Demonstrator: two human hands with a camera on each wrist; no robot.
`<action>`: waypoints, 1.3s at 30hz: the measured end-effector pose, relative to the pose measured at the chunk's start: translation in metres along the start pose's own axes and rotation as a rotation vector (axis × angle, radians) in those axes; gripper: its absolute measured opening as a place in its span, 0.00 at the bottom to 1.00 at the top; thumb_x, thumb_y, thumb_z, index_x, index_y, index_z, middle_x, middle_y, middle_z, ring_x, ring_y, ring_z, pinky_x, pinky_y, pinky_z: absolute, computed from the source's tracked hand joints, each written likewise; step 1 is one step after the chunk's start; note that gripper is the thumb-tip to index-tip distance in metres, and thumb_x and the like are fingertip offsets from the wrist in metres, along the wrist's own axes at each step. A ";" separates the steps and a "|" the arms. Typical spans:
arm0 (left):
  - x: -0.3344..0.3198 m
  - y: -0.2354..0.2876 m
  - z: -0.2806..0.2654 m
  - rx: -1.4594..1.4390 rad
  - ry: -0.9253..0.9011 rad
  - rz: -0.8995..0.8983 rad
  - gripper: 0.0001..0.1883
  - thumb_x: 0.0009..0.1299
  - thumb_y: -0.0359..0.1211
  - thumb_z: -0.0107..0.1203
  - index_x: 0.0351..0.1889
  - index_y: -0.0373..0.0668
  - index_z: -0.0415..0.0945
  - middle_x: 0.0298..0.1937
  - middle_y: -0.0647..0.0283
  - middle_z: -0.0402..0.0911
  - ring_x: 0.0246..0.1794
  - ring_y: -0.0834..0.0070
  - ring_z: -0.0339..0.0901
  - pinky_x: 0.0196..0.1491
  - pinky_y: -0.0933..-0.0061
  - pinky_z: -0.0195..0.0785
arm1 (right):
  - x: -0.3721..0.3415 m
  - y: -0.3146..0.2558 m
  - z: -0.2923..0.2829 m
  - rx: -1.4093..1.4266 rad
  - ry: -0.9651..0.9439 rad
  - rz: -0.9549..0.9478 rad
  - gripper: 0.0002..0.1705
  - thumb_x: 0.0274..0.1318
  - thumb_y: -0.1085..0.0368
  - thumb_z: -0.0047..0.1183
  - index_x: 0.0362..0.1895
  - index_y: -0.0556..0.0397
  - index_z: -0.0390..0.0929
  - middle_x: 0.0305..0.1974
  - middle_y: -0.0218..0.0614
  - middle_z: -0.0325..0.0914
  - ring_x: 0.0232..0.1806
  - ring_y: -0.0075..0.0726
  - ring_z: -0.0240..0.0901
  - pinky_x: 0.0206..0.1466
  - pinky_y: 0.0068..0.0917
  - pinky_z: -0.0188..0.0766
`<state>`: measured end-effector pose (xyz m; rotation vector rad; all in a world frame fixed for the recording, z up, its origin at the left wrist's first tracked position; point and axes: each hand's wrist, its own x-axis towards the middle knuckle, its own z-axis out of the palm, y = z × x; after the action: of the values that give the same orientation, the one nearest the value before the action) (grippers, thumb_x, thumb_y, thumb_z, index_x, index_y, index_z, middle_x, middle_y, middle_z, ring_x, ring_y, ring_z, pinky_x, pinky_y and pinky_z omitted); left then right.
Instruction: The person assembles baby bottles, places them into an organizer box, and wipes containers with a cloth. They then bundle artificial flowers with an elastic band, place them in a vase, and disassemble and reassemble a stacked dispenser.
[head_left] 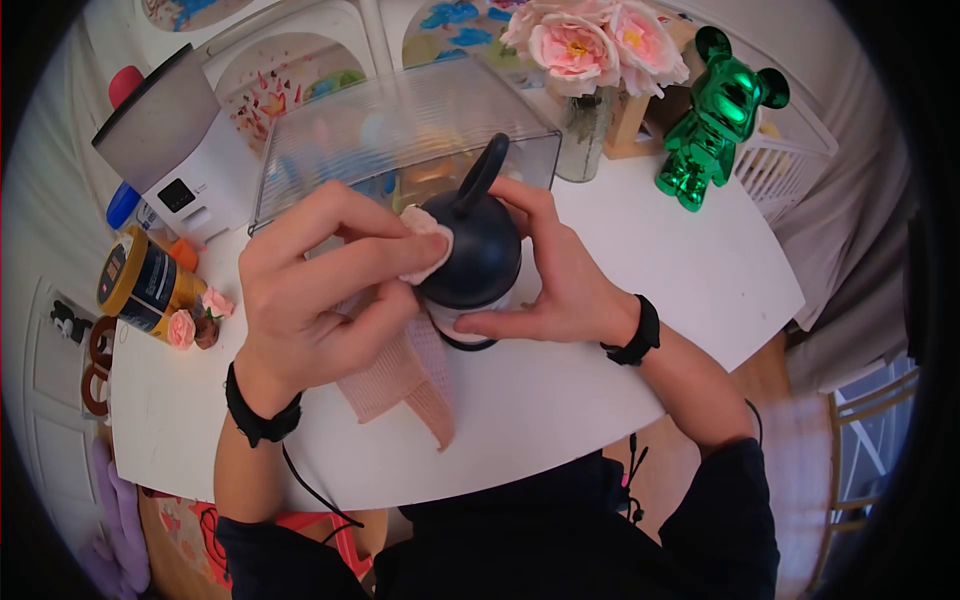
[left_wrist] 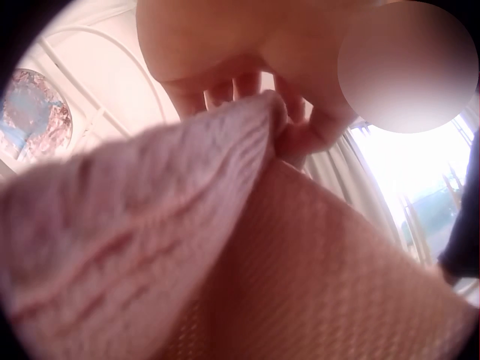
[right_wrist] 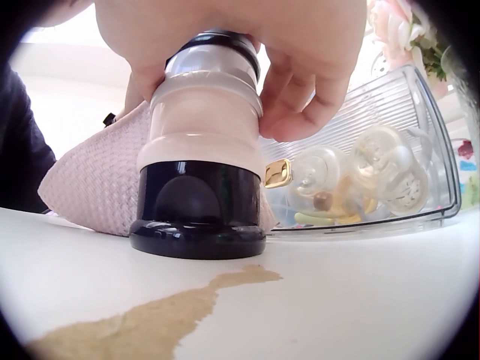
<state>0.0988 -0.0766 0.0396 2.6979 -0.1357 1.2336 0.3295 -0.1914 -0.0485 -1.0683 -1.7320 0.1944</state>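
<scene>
A container with a dark domed lid and loop handle (head_left: pixel 470 250) stands upright on the white table (head_left: pixel 540 410). Its clear stacked body and dark base (right_wrist: pixel 199 202) show in the right wrist view. The left hand (head_left: pixel 325 290) pinches a pink textured cloth (head_left: pixel 405 380) and presses a bunched part against the lid's left side; the rest hangs below the fingers. In the left wrist view the cloth (left_wrist: pixel 135 217) fills much of the frame, under the left hand (left_wrist: pixel 247 52). From the right side, the right hand (head_left: pixel 575 285) grips the container, thumb low on its body.
Behind the container is a clear ribbed box (head_left: pixel 330 130) with bottles inside. A flower vase (head_left: pixel 583 135) and a shiny green bear figure (head_left: pixel 712 120) stand at back right. At left are a white appliance (head_left: pixel 190 170), a yellow tub (head_left: pixel 150 285) and small pink flowers (head_left: pixel 182 328).
</scene>
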 end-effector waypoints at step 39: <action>0.001 0.008 0.012 0.101 0.046 -0.001 0.19 0.61 0.15 0.63 0.50 0.37 0.90 0.47 0.54 0.88 0.44 0.66 0.87 0.47 0.72 0.79 | 0.002 -0.003 0.002 -0.052 0.006 0.018 0.64 0.47 0.49 0.84 0.81 0.47 0.56 0.66 0.48 0.78 0.60 0.56 0.83 0.61 0.42 0.81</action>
<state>0.1068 -0.0868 0.0335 2.7515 -0.0672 1.3352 0.3263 -0.1913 -0.0465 -1.1217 -1.7307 0.1575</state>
